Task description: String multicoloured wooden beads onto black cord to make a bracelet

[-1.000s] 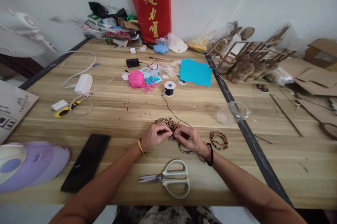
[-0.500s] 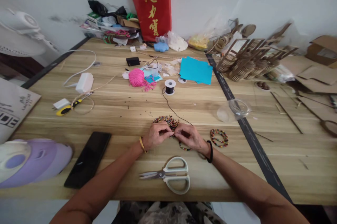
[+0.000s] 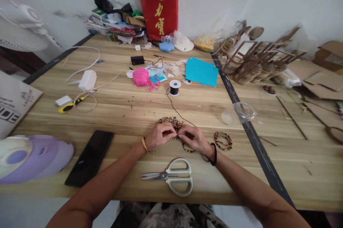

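Note:
My left hand (image 3: 161, 136) and my right hand (image 3: 194, 138) meet fingertip to fingertip, both pinched, at the near edge of a pile of multicoloured beads (image 3: 171, 122). A thin black cord (image 3: 175, 109) runs from a white spool of black cord (image 3: 175, 88) into my right hand, which grips it. What my left fingertips pinch is too small to make out. Below my right hand a short curve of strung beads (image 3: 189, 150) lies on the table, partly hidden by the hand. A coiled beaded bracelet (image 3: 223, 141) rests to the right of it.
Scissors (image 3: 171, 176) lie nearest me, a black phone (image 3: 89, 158) left of them. Farther back are pink yarn (image 3: 140, 77), blue sheets (image 3: 201, 72) and a clear plastic container (image 3: 238, 113). Small woven baskets (image 3: 257, 62) stand at the right, a yellow cutter (image 3: 66, 107) at the left.
The view has shifted slightly. Both hands stay pinched together in the same place by the beads, with only a tiny finger movement.

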`<move>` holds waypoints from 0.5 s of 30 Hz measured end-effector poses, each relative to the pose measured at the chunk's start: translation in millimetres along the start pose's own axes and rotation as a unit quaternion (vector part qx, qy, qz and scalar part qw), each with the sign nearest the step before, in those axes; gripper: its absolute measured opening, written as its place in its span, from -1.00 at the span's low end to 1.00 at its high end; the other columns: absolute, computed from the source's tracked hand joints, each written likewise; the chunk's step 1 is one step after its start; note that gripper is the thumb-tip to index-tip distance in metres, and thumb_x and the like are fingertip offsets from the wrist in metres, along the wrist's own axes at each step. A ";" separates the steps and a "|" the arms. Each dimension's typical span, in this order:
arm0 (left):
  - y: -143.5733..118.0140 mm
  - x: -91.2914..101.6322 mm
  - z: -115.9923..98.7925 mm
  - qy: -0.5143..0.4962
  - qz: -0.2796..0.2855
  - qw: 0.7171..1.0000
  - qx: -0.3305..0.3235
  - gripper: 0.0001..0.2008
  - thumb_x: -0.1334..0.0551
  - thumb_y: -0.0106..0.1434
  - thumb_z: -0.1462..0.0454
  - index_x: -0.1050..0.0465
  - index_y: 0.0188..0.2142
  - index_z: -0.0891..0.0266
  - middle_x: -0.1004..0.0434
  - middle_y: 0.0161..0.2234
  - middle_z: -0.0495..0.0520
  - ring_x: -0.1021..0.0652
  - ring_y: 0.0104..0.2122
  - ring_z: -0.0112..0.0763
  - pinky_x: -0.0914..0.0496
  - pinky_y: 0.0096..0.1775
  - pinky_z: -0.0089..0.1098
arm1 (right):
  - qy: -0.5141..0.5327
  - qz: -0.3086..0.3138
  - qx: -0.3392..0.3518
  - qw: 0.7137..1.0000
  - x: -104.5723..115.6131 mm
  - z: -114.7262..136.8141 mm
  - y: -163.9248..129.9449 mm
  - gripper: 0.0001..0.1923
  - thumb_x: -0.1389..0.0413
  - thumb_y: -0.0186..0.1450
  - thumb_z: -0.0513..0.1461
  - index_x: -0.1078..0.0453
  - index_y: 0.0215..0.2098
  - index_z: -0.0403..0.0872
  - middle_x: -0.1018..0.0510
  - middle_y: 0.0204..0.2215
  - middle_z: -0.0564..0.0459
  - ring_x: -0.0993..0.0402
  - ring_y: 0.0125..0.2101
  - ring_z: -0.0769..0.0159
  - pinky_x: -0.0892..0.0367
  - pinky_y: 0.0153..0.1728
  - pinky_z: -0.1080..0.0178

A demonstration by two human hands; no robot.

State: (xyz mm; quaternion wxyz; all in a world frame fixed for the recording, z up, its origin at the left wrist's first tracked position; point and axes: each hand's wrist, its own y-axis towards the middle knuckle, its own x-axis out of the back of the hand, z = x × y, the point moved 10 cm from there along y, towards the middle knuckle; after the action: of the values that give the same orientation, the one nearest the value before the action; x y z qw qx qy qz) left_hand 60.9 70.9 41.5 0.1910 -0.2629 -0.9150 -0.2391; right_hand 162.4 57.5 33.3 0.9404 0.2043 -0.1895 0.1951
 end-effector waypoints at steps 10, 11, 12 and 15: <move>-0.1 1.5 0.3 0.000 -0.004 1.000 0.002 -0.85 -0.23 0.26 0.30 -0.50 -0.42 0.31 -0.54 -0.44 0.10 -0.50 -0.39 -0.40 -0.38 -0.27 -0.39 | 0.013 0.000 -0.034 0.999 -0.1 -6.5 -0.8 -0.71 -0.07 0.36 -0.06 -0.41 -0.36 -0.11 -0.42 -0.51 0.06 -0.27 -0.52 0.41 -0.19 -0.49 0.34; 0.2 1.6 0.0 0.000 -0.004 1.000 0.003 -0.85 -0.23 0.26 0.29 -0.50 -0.42 0.31 -0.54 -0.44 0.10 -0.50 -0.39 -0.40 -0.38 -0.27 -0.38 | 0.015 -0.002 -0.040 0.999 0.0 -7.9 -1.2 -0.70 -0.07 0.36 -0.06 -0.41 -0.36 -0.11 -0.41 -0.52 0.06 -0.26 -0.53 0.41 -0.18 -0.50 0.34; 0.5 1.7 -0.4 0.000 -0.002 1.000 0.003 -0.85 -0.23 0.26 0.29 -0.50 -0.42 0.31 -0.54 -0.44 0.10 -0.50 -0.39 -0.40 -0.38 -0.27 -0.38 | 0.018 -0.002 -0.044 0.999 -0.1 -9.0 -1.4 -0.70 -0.07 0.35 -0.05 -0.41 -0.36 -0.11 -0.41 -0.52 0.07 -0.25 -0.54 0.42 -0.18 -0.50 0.34; 0.9 1.9 -0.5 0.003 -0.001 1.000 0.005 -0.85 -0.23 0.26 0.29 -0.50 -0.41 0.31 -0.55 -0.43 0.10 -0.51 -0.39 -0.39 -0.39 -0.26 -0.37 | 0.025 -0.005 -0.051 0.998 -0.1 -10.3 -1.5 -0.69 -0.08 0.35 -0.05 -0.41 -0.37 -0.12 -0.40 -0.53 0.07 -0.24 -0.54 0.42 -0.17 -0.51 0.34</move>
State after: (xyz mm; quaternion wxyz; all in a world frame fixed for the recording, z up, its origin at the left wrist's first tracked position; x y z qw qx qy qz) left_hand 60.0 72.0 43.1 0.1947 -0.2600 -0.9160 -0.2355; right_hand 165.8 61.0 24.0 0.9549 0.1521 -0.1747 0.1855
